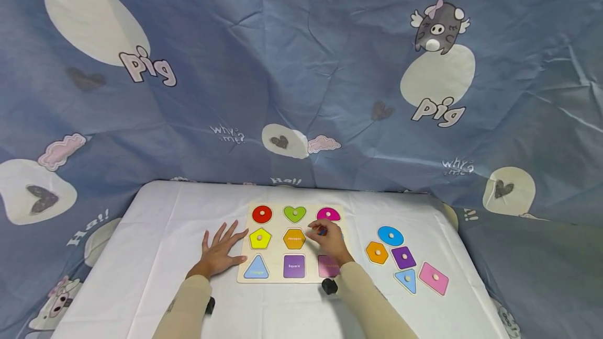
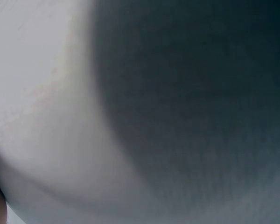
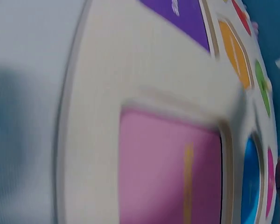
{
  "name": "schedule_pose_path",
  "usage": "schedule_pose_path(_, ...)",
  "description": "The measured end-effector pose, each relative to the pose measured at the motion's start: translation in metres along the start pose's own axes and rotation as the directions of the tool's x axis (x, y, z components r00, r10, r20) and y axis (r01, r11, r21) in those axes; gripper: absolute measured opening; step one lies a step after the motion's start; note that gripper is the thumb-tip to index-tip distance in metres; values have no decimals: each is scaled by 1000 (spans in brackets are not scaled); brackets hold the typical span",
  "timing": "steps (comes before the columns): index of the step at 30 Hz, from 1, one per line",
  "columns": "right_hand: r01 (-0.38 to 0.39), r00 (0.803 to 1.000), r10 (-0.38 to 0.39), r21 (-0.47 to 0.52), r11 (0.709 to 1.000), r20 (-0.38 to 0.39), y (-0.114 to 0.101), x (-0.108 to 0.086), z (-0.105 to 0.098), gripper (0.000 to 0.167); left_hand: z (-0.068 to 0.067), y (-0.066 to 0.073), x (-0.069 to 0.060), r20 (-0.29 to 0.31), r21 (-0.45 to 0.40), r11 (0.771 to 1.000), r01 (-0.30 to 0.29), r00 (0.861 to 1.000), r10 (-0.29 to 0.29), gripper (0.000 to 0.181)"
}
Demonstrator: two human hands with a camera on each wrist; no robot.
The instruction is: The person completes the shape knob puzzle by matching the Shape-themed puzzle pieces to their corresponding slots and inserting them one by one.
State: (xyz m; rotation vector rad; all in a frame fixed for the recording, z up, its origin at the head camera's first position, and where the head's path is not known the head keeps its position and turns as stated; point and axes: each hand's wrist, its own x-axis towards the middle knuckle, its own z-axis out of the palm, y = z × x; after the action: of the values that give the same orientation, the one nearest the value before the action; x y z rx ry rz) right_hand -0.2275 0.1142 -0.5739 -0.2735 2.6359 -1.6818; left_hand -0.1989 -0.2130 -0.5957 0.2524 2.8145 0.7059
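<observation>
A pale shape-puzzle board point(image 1: 275, 272) lies on the white table. A red circle point(image 1: 258, 217), green heart point(image 1: 290, 217), yellow pentagon point(image 1: 255, 242) and magenta half circle point(image 1: 325, 212), all knobbed, sit in it. Recesses without pieces include the hexagon point(image 1: 294, 245), square point(image 1: 294, 272), triangle point(image 1: 256, 266) and pink one point(image 3: 154, 172). My left hand point(image 1: 219, 255) rests with spread fingers at the board's left edge. Above the blue recess point(image 3: 250, 182) hovers my right hand point(image 1: 331, 240), fingers loosely bent, holding nothing visible. The left wrist view is mostly blurred grey cloth.
Right of the board lie several loose knobbed pieces: a blue oval point(image 1: 387, 234), an orange hexagon point(image 1: 374, 257), a purple square point(image 1: 400, 263), a blue triangle point(image 1: 406, 284) and a pink four-sided piece point(image 1: 430, 271). Behind the table point(image 1: 188, 203) hangs a blue printed cloth point(image 1: 301, 67).
</observation>
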Motion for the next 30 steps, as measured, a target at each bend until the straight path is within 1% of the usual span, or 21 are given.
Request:
schedule_pose_path(4,15,998,-17,-38,999,-67,7,-6,-19,17,0,0,1,3,7,1000,-1,1000,1,76)
schedule_pose_path(9,8,989,-17,-62,998,-144,16,-15,-42,19,-1,1,2,6,16,1000,4,1000,-4,76)
schedule_pose_path(12,-12,980,-1,-65,998,-200,22,-21,-54,21,0,1,1,13,17,1000,7,1000,-7,77)
schedule_pose_path(15,-30,965,8,-80,996,-261,28,-28,-65,23,0,1,0,17,19,1000,9,1000,-9,76)
schedule_pose_path(18,-74,951,42,-93,993,-307,35,-35,-75,26,0,1,-1,16,16,1000,11,1000,-11,76)
schedule_pose_path(21,-132,939,97,-86,988,-330,44,-42,-85,28,0,1,-1,13,16,1000,6,1000,-7,76)
schedule_pose_path(25,-196,927,171,-43,980,-334,54,-50,-98,31,1,-1,1,10,21,1000,-2,1000,2,75)
schedule_pose_path(30,-230,922,192,-75,970,-337,62,-60,-113,28,1,-2,1,8,12,1000,-3,1000,3,76)
